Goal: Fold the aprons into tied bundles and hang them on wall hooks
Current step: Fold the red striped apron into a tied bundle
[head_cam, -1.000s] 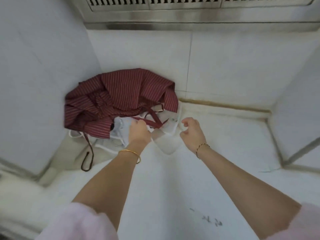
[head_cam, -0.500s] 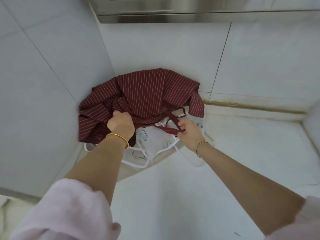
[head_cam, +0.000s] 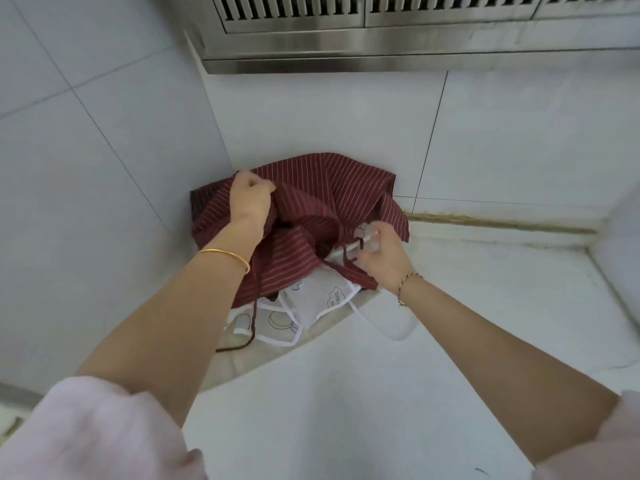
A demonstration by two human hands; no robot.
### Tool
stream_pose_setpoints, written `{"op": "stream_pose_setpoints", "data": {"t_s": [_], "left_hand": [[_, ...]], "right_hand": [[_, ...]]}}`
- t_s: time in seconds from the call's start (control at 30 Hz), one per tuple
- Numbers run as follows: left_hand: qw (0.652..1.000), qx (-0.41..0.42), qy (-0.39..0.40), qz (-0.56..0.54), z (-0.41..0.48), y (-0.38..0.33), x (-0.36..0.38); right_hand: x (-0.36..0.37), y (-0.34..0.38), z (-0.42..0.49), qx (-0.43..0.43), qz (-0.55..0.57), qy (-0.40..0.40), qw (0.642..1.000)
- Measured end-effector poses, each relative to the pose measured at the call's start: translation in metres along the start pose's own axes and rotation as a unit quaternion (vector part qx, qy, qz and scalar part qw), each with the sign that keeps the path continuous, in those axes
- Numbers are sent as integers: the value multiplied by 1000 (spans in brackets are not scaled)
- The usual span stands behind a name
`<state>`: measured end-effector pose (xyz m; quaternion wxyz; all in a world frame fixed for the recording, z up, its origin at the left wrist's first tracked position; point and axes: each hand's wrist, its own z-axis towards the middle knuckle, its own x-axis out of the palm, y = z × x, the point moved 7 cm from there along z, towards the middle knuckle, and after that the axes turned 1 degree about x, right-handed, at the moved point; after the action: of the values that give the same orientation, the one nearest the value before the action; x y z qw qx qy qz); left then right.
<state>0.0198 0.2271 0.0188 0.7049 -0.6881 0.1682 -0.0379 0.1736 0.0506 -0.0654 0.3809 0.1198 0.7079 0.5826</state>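
Left hand point(head_cam: 251, 199) fists the red apron point(head_cam: 322, 188), right hand's point(head_cam: 381, 259) grip unreadable, and tangled ties point(head_cam: 254, 320) may drag the white apron point(head_cam: 332, 299) along.

A dark-red striped cloth apron point(head_cam: 311, 202) is piled in the corner of the white stone counter point(head_cam: 381, 410), against the white tiled walls point(head_cam: 104, 168). A white printed apron point(head_cam: 322, 301) is spread beneath it, protruding frontward. A slatted stainless-steel hood point(head_cam: 381, 32) is mounted above.

Apron heap point(head_cam: 322, 202) fills tiled corner point(head_cam: 221, 133), hood point(head_cam: 381, 46) overhead, counter point(head_cam: 485, 306) seemingly open rightward
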Motion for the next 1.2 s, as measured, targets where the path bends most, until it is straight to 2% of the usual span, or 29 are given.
{"op": "stream_pose_setpoints", "data": {"t_s": [0.1,0.2,0.27,0.3,0.37,0.43,0.5,0.57,0.67,0.73,0.77,0.87,0.9,0.97,1.03,1.07,1.13,1.2], "left_hand": [[979,-10,185,-89,-25,-32,33],[932,-17,339,-125,-57,-54,64],[921,-5,369,-123,-68,-61,77],[924,6,367,-104,-68,-63,81],[939,62,340,-2,-66,-65,89],[932,154,295,144,-61,-67,92],[907,191,313,207,-66,-67,101],[874,162,394,232,-76,-58,109],[781,147,488,362,-91,-37,122],[748,176,468,437,-91,-30,129],[747,193,449,451,-94,-30,133],[776,174,439,417,-115,-29,150],[775,167,451,410,-126,-25,156],[730,204,456,466,-148,-13,169],[681,255,425,539,-158,8,179],[677,268,401,556,-160,18,182],[705,278,352,550,-159,31,184],[731,276,328,530,-156,37,185]], "right_hand": [[-20,20,6,-57,28,-52,997],[-34,36,5,-118,-6,-38,992],[-41,36,1,-117,-20,-37,992],[-44,30,0,-90,18,-37,995],[-59,12,-4,-14,133,-62,989],[-84,-7,-6,43,185,-148,971],[-121,-21,-14,85,177,-259,946],[-150,-31,-23,111,188,-326,920],[-178,-45,-35,141,216,-359,897],[-180,-49,-37,139,244,-337,899],[-179,-49,-37,131,254,-330,900],[-177,-44,-40,121,253,-311,908],[-175,-41,-41,122,265,-302,908],[-175,-36,-42,126,285,-286,906],[-174,-35,-43,138,325,-264,898],[-171,-34,-43,145,357,-245,890],[-164,-37,-44,172,395,-193,881],[-160,-45,-51,212,371,-149,892]]}}
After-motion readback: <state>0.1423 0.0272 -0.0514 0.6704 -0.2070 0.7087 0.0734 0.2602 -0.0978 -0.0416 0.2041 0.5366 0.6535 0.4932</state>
